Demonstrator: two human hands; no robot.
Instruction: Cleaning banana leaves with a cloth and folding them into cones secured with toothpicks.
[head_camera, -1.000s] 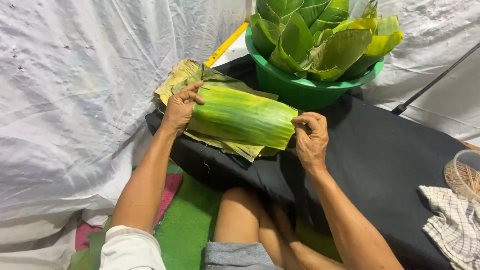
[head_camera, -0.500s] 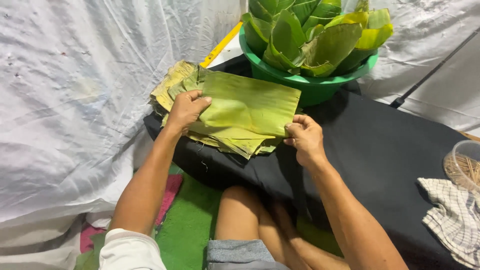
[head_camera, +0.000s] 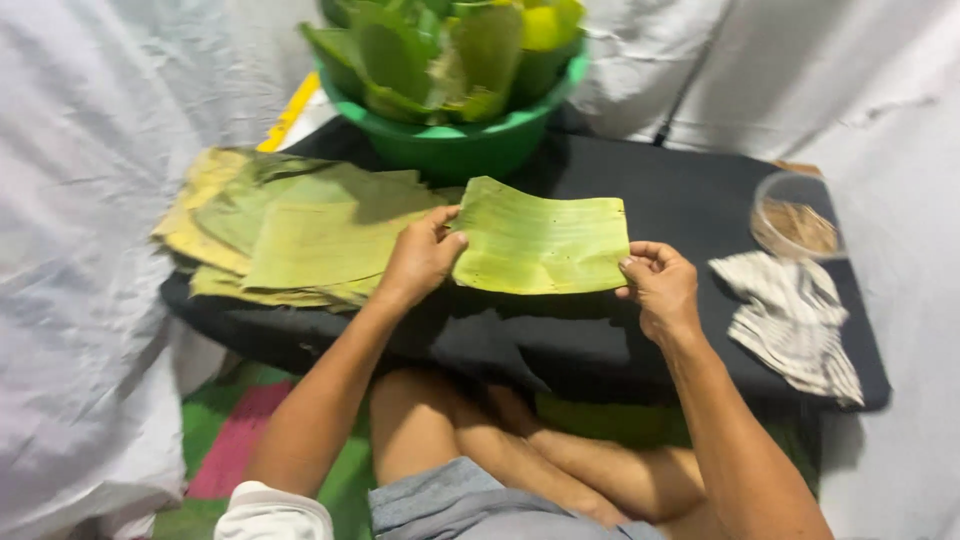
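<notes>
Head view: a single cut banana leaf piece (head_camera: 545, 240) is held flat between both hands above a low black worktop (head_camera: 560, 340) — pinched at its two short ends, apparently so that the sheet stays stretched and level rather than curling. The left hand (head_camera: 420, 262) is closed on the leaf's left edge, thumb on top and fingers beneath; the right hand (head_camera: 660, 288) is closed on the lower right corner in a lighter fingertip grip. The piece is kept apart from the stack of leaf pieces (head_camera: 290, 240), which is laid flat at the worktop's left end, just beside the left hand, where sheets can be reached without stretching.

Behind the held leaf, a green basin (head_camera: 455, 150) is seen at the far edge, packed with rolled or upright leaves (head_camera: 450, 50). At the right end, a folded checked cloth (head_camera: 790, 320) is laid on the black cover, and a clear round container (head_camera: 795, 222) with brownish contents is set just behind it — both out of the way of the held sheet.

The worktop is draped in dark fabric and is hemmed in by white sheeting (head_camera: 90, 200) on both sides. A green and pink mat (head_camera: 230, 440) is visible below, where the person is seated with bare legs folded under the edge.
</notes>
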